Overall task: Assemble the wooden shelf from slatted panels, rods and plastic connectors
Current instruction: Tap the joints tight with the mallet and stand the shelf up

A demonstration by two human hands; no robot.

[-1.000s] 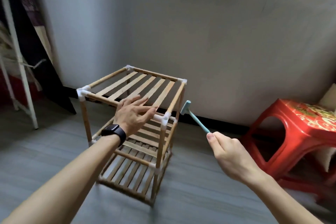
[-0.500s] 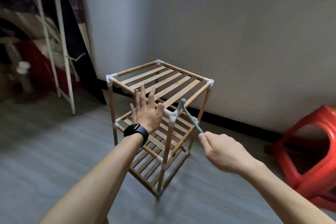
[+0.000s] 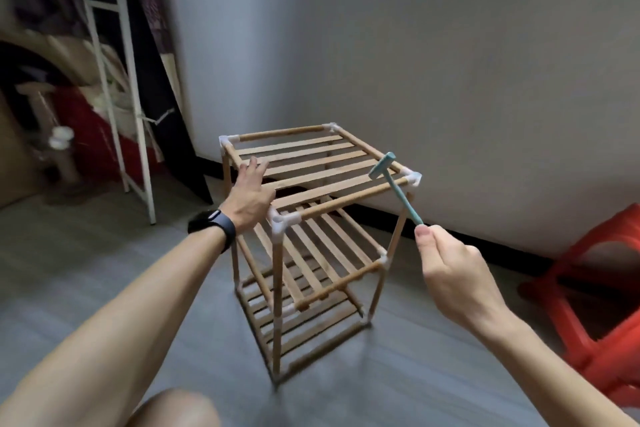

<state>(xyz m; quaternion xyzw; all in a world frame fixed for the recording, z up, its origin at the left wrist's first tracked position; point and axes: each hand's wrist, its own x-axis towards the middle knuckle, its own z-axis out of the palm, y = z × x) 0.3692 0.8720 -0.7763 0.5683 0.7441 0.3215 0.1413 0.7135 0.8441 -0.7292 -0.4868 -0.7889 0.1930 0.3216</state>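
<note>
We lay left hand (image 3: 254, 196), fingers straight, on wooden shelf (image 3: 311, 156) top's left edge; right hand (image 3: 450, 274) pinches teal hammer (image 3: 394, 184) above top.

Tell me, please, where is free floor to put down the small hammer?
The widest bare floor lies left of the shelf, bordered by the white frame. A second patch lies in front of the shelf, between the two arms. A narrower strip runs between the shelf and the red stool. Crowded: the corner behind the white frame.
</note>
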